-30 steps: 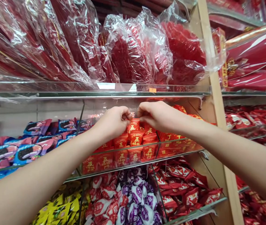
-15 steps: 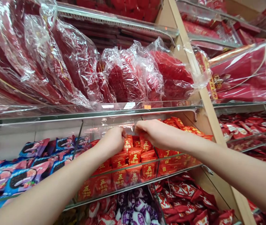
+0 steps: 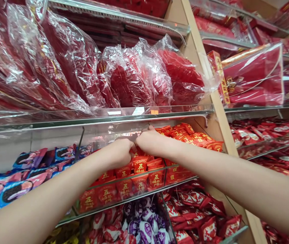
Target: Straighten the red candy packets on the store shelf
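Packets [image 3: 139, 166] at 6 o'clock could spill if our closed left hand [image 3: 119, 153] and right hand [image 3: 151, 142], contents unseen, jostle them.

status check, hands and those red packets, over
Left hand and right hand closed, knuckles together over the red packets. What they pinch is hidden. Glass shelf close above; clear divider fronts the pile.

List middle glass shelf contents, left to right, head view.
Blue-and-pink wrapped snack packs → left hand → right hand → pile of red-and-gold sachets → red wrapped candies past the wooden post.
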A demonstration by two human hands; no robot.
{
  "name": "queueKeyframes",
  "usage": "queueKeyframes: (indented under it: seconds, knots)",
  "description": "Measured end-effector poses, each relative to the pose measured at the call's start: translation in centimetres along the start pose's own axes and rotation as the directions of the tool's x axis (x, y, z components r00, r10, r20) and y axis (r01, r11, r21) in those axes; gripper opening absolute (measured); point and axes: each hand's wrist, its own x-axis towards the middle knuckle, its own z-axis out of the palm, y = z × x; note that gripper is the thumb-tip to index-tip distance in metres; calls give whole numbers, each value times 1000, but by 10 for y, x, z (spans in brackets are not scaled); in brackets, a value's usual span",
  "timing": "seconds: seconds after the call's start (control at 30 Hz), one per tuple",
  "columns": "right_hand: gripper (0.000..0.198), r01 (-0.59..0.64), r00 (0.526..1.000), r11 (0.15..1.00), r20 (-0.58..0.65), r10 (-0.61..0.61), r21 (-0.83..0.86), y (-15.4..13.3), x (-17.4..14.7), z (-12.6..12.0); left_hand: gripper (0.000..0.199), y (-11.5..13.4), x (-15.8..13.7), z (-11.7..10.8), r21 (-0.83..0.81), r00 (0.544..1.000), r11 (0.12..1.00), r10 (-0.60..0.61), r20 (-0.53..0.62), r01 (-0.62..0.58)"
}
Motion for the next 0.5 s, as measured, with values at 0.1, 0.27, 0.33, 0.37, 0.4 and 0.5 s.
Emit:
queueKeyframes:
  seconds: [0.1,0.27,0.33,0.37,0.4,0.5]
  knots:
    - [18,-27,1000,1000,-7,27,-9,1,-5,-2,37,-2,-5,-3,-11,999,999,52,-15,-52]
    - [20,-2,999,1000,-40,2,-17,9,-22,-4,40,1,-20,-11,-79,978,984,148,-150,-161]
    - [21,5,998,1000,-68,-5,-14,11,-28,-4,26,3,-27,-11,-82,967,977,182,-179,-199]
    - [20,1,997,1000,-71,-2,-6,11,-31,-4,22,3,-29,-9,-64,964,975,201,-175,-215]
    - [18,-10,998,1000,-66,10,3,10,-32,-5,20,4,-31,-7,-38,962,973,220,-163,-229]
    - [16,-51,999,999,6,51,18,4,-34,-13,19,2,-31,1,43,958,966,257,-129,-253]
